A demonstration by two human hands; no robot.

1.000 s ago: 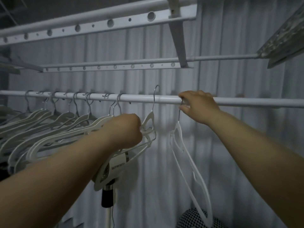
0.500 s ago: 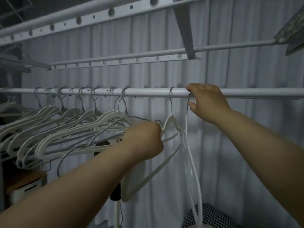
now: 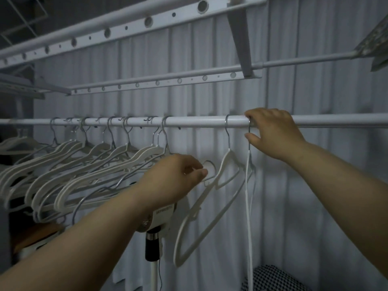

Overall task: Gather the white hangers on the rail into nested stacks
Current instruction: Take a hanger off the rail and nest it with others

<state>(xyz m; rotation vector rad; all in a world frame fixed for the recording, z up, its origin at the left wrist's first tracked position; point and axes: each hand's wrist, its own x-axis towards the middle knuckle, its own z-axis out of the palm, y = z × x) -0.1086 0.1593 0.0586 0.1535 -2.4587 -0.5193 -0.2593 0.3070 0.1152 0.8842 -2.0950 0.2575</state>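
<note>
A white rail (image 3: 195, 121) runs across the view. Several white hangers (image 3: 88, 164) with metal hooks hang bunched along its left half. One white hanger (image 3: 212, 204) hangs alone by its hook just left of my right hand, and my left hand (image 3: 176, 177) pinches its shoulder. My right hand (image 3: 270, 133) rests on the rail, fingers over the top and thumb below, closed on the hook of a second hanger (image 3: 249, 206) that hangs edge-on as a thin white line.
Two perforated white bars (image 3: 159, 82) run above the rail with a bracket (image 3: 241, 38) between them. A pleated white curtain (image 3: 315, 185) lies behind. A fan on a white pole (image 3: 155, 238) stands below my left forearm, with a checked cushion (image 3: 273, 278) at bottom right.
The hanger in my left hand has gone from off the rail to hooked on it, close beside the edge-on hanger. My right hand has stayed on the rail at that hook.
</note>
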